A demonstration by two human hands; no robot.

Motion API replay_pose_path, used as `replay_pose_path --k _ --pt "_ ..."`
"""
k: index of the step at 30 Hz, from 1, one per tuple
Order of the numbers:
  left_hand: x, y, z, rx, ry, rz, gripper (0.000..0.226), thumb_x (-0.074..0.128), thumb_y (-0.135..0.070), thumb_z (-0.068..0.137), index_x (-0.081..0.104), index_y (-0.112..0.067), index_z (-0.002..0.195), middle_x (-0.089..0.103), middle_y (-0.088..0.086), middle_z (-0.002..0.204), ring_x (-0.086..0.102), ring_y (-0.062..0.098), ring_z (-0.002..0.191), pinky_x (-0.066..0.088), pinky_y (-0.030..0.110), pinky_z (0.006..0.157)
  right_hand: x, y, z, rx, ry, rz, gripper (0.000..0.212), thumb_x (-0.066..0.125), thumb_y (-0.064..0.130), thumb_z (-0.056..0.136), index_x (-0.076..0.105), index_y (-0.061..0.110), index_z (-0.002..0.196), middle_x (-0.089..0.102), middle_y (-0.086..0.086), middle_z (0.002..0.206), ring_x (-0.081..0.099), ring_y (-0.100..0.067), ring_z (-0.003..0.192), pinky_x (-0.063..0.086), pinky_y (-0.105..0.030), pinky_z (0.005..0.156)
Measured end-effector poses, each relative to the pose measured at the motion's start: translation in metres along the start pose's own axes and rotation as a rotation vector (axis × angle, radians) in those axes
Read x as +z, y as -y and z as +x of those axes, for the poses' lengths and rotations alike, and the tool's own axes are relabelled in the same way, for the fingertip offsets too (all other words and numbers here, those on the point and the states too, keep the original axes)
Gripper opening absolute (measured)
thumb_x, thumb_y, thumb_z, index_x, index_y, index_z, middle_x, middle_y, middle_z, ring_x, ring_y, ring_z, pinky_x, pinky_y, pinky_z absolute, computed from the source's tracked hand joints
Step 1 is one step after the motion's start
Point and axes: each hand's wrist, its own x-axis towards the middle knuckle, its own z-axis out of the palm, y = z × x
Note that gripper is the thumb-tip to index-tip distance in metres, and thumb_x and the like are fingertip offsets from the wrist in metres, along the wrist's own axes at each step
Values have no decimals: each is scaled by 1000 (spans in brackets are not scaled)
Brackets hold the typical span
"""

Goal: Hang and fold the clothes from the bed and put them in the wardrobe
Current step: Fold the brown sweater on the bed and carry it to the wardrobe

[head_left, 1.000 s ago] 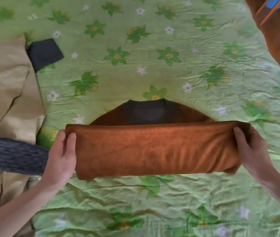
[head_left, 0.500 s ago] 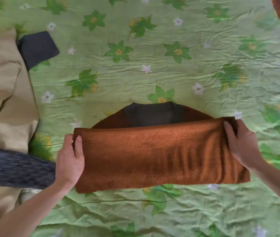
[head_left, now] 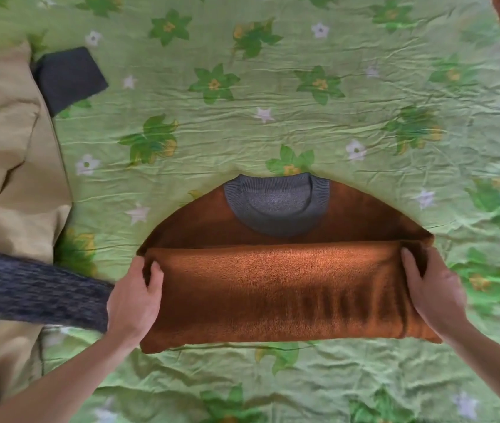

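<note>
two hands grip folded rust-brown knit sweater ends: left hand, right hand | sweater mid green floral bedsheet, open sheet beyond grey collar | left: dark knit garment touching left hand, beige cloth

Left hand, right hand: fingers curled, gripping.

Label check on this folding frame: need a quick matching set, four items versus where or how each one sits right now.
1. brown sweater
2. grey collar
3. dark knit garment
4. beige garment

A. spread along the left edge of the bed
B. gripped at both ends by the left hand and right hand
C. just beyond the folded part
D. strip beside the left wrist

1-B, 2-C, 3-D, 4-A
</note>
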Motion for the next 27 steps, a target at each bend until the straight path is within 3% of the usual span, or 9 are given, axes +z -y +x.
replay_pose_path --k 3,5,7,10,13,16,19,23,27 --pt "-4 -8 6 -15 -54 110 27 63 -23 100 51 -12 121 61 11 106 60 36 98 51 52 80 0 7 6 -89 -58 -60 40 51 42 104 52 10 127 61 -22 114 58 -44 105 44 -51 84" --pt "-7 -15 18 126 -77 193 51 68 -10 92 49 -3 139 53 20 129 49 42 119 45 58 99 -2 17 18 -276 -39 -111 48 48 36 99 50 10 139 57 -20 125 52 -41 115 42 -55 96" --pt "-7 -29 36 294 -52 220 54 64 -4 93 49 -1 145 51 23 143 47 43 133 41 58 111 0 36 33 -426 32 -118 51 46 35 102 47 13 147 57 -17 138 51 -38 127 41 -56 104" --pt "0 -54 68 371 72 217 52 54 -20 106 45 -2 153 50 21 154 45 39 143 37 55 120 10 73 57 -558 174 -129 59 51 36 107 34 16 160 43 -10 162 32 -30 153 30 -56 119" --pt "11 -77 95 371 209 221 65 61 -27 105 34 -6 160 50 19 152 48 38 140 40 52 118 26 108 82 -583 290 -137 72 51 33 107 13 18 167 25 -5 171 12 -24 161 16 -51 127" --pt "15 -89 116 366 270 149 59 71 -14 97 48 -12 151 63 5 120 62 29 112 52 37 94 38 128 99 -500 348 -139 70 53 24 104 20 17 165 46 -15 156 35 -37 147 24 -52 121" --pt "12 -89 119 433 284 102 29 68 -1 94 65 -11 121 50 -11 89 55 12 81 35 18 65 36 129 99 -576 333 -61 38 63 16 98 60 13 136 63 -13 120 54 -39 117 41 -48 102" --pt "-3 -74 95 791 119 215 23 67 5 89 62 -7 108 47 -2 99 43 13 78 33 22 68 14 99 83 -803 191 103 21 68 9 94 67 4 115 54 -5 100 59 -26 87 49 -35 79" --pt "-13 -49 70 1018 52 305 31 75 8 80 66 -4 107 58 13 108 62 30 93 57 45 84 -3 52 60 -1069 38 -73 23 55 12 101 69 3 117 62 -11 106 62 -24 87 49 -30 85"
